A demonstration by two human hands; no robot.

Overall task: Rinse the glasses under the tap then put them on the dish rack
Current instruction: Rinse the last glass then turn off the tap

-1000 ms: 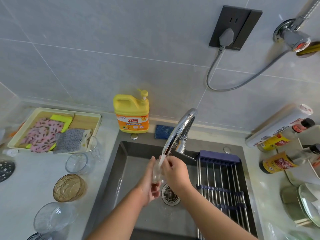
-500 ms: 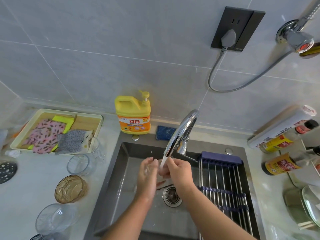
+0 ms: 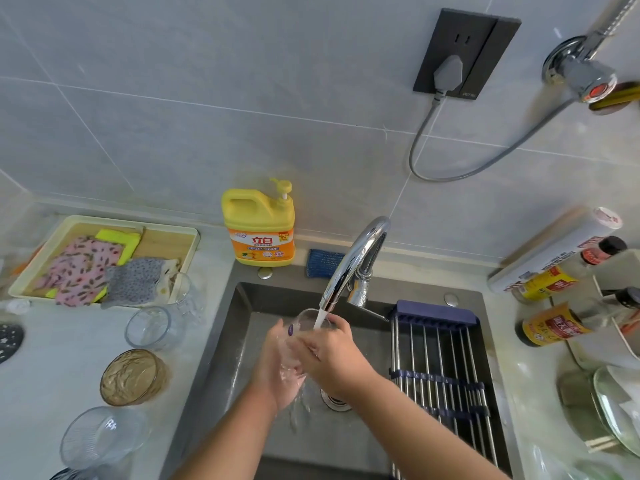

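Cupping a clear glass from below with the left hand, fingers curled round its wet base. Clasping its right side with the right hand, fingers wrapped over the wall. Reaching in with both forearms from the near edge, over the grey steel sink. Holding the mouth up under the curved chrome tap, in the white stream. Just right: steel-rod dish rack. Left on the pale table: clear glasses, ribbed amber glass.
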